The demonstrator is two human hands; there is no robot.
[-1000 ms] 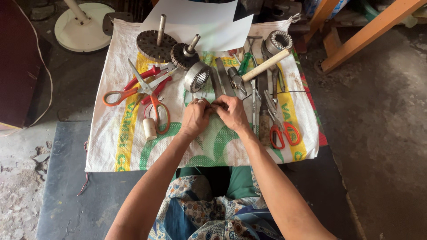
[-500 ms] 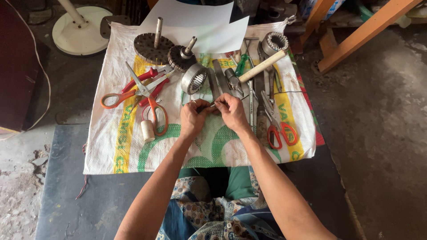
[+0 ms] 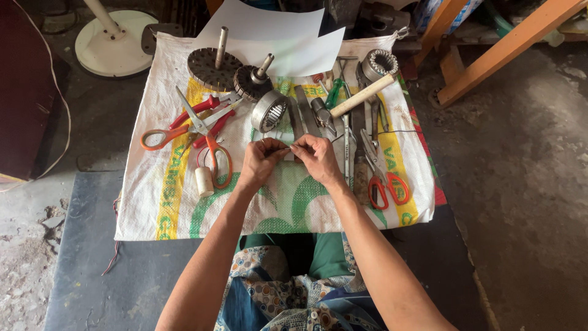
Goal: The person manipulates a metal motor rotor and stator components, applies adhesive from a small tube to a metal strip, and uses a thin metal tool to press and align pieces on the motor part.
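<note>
Both hands (image 3: 291, 156) together, fingertips pinched.

Orange-handled scissors (image 3: 202, 138), a hammer (image 3: 352, 101) and white paper sheets (image 3: 275, 37) lie on the woven sack (image 3: 165, 202).

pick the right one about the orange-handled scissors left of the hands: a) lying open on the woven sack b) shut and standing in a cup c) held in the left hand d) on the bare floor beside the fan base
a: the orange-handled scissors lie with blades spread on the woven sack, apart from the left hand, which meets the right hand over something small.
</note>
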